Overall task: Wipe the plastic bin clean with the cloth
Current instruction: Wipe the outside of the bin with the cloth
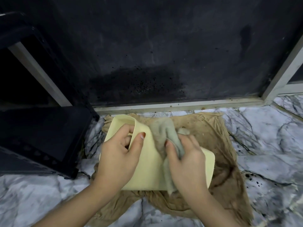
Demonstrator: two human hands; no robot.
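Note:
A pale yellow plastic bin (150, 163) lies on its side on a brown cloth, its open mouth facing the far left. My left hand (119, 154) grips the bin's rim, fingers inside the opening and thumb on the outer wall. My right hand (185, 159) presses a crumpled grey-green cloth (164, 135) against the bin's upturned side. The cloth hangs down past the bin's near edge, under my right wrist.
A stained brown cloth (226, 174) is spread on the marble-patterned floor (270, 145) beneath the bin. A black plastic piece of furniture (41, 138) stands close on the left. A dark wall panel (155, 54) with a metal frame rises just behind.

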